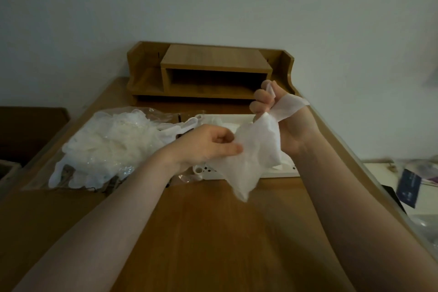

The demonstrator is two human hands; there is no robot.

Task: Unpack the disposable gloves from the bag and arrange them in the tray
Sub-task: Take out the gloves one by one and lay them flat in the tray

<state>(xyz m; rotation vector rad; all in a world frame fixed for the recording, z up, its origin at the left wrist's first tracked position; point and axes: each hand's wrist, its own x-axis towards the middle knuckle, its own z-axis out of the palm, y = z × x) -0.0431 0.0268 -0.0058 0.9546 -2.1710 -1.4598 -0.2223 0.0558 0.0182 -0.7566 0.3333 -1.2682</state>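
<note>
Nearest my viewpoint lies the bare front of the brown wooden desk [201, 232], which I use as landmark; both forearms reach out over it. Above its middle I see a crumpled, translucent white disposable glove [254, 152] held in the air between the two hands. The left hand [208, 147] pinches the glove's left edge between thumb and curled fingers. The right hand [282, 121], raised higher, has its fingers curled round the glove's upper part, with a band of the glove stretched across the base of its thumb. Directly behind the glove, on the desk's middle-right, sits the flat white plastic tray [282, 173], with some white material lying in it; what exactly, I cannot tell. On the desk's left rests the clear plastic bag [163, 114], open, with a loose heap of white gloves [106, 147] spilling from it toward the front-left. At the desk's far edge, against the pale wall [213, 2], stands a wooden shelf unit [211, 71].
</note>
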